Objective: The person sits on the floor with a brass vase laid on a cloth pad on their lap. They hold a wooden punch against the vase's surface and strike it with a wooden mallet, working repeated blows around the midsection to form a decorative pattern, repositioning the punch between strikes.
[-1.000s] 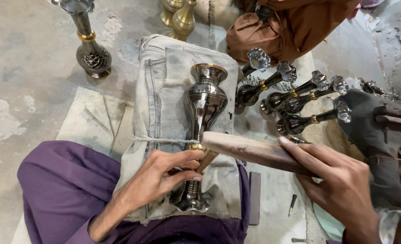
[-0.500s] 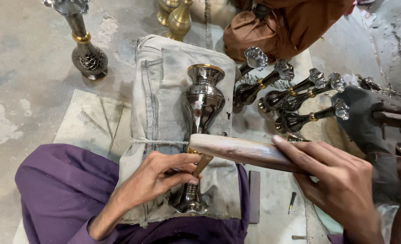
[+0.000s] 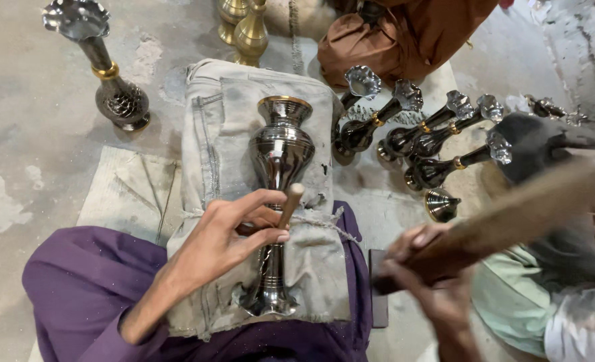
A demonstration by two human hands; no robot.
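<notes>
A dark polished metal vase (image 3: 279,157) with a gold rim lies lengthwise on a padded grey denim cushion (image 3: 224,121) across my lap. My left hand (image 3: 234,231) grips a short wooden peg (image 3: 291,201) set against the vase's narrow neck. My right hand (image 3: 421,268) holds a long wooden mallet stick (image 3: 512,214), raised to the right and blurred.
Several finished dark vases (image 3: 438,137) lie in a row on the floor to the right. One stands upright at back left (image 3: 106,74). Brass vases (image 3: 244,27) and a brown cloth bundle (image 3: 405,33) sit at the back. A dark cloth (image 3: 539,144) lies right.
My right hand has swung the wooden stick off the peg, up and to the right. The left hand still holds the peg on the vase neck.
</notes>
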